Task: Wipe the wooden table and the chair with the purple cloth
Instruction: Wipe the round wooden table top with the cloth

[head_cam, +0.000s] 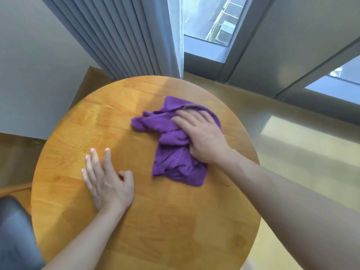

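Wooden table, right hand pressing purple cloth

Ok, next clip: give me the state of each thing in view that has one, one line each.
purple cloth: crumpled, lying on the table under the right hand
right hand: fingers spread flat, pressing on the cloth
left hand: flat on the bare wood, holding nothing
table: bare apart from the cloth and hands
curtain: drawn aside, window glass uncovered
chair: only a grey edge shows, untouched
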